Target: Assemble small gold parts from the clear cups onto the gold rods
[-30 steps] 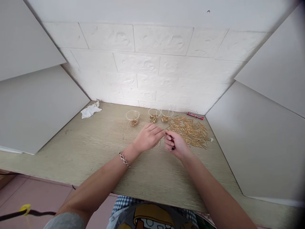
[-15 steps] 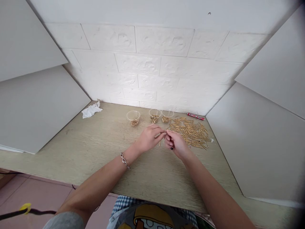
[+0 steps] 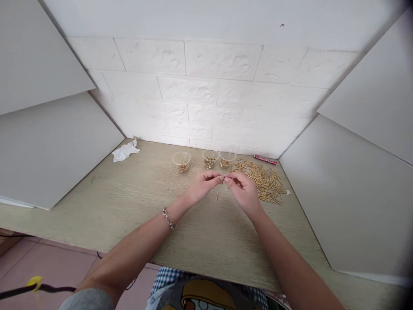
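Observation:
My left hand (image 3: pixel 204 186) and my right hand (image 3: pixel 244 192) meet fingertip to fingertip above the table. Both are closed in a pinch, and what lies between the fingertips is too small to name. Just below them a single thin gold-coloured rod (image 3: pixel 217 196) lies on the tabletop. To the right of my right hand spreads a pile of gold-coloured metal rods (image 3: pixel 266 183). Behind the hands stand three clear plastic cups with small gold-coloured parts in them: a left cup (image 3: pixel 181 158), a middle cup (image 3: pixel 211 155) and a right cup (image 3: pixel 228 156).
A red marker-like tube (image 3: pixel 265 159) lies by the back wall (image 3: pixel 201 112). Crumpled white tissue (image 3: pixel 125 150) is at the back left of the wooden table (image 3: pixel 135 185). Grey-white panels stand at the left (image 3: pixel 61 150) and right (image 3: pixel 348 193) sides.
My right hand has rolled over, so its back now faces up and its curled fingers are hidden more. The fingertips of both hands stay together at nearly the same place.

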The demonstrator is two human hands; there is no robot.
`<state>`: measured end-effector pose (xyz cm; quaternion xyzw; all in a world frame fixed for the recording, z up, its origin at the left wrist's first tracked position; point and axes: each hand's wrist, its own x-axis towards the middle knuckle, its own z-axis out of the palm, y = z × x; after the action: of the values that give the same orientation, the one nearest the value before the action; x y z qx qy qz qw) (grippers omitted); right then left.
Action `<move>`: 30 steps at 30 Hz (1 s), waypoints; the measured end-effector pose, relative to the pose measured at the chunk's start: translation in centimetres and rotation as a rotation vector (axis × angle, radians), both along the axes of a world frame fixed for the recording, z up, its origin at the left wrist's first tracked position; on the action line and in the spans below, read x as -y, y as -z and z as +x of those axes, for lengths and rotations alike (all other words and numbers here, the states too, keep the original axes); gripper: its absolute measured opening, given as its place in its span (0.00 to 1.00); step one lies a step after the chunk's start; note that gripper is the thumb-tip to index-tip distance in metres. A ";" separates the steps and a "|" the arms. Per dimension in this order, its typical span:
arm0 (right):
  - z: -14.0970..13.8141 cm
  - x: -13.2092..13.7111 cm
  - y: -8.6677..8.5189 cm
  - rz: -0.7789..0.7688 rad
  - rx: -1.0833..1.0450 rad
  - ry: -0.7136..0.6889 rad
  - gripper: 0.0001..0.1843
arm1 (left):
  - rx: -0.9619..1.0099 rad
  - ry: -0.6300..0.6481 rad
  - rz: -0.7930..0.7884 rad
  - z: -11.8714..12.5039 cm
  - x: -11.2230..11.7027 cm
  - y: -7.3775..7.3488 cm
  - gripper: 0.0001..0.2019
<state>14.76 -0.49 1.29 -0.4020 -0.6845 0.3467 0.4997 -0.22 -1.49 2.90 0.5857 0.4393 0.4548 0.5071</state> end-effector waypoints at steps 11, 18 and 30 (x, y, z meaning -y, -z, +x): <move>-0.5 0.6 -0.2 0.068 0.044 0.114 0.06 | 0.026 -0.050 0.030 0.3 -0.2 0.8 0.14; -1.1 0.8 0.4 0.010 0.007 0.158 0.07 | 0.026 -0.151 0.074 0.8 -0.2 1.6 0.12; -1.1 0.8 0.3 0.108 0.031 0.149 0.06 | 0.229 -0.121 -0.054 1.4 0.1 1.7 0.15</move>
<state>13.68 -1.29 1.03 -0.4293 -0.6782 0.2649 0.5344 1.21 -1.55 1.18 0.4886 0.4252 0.5365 0.5410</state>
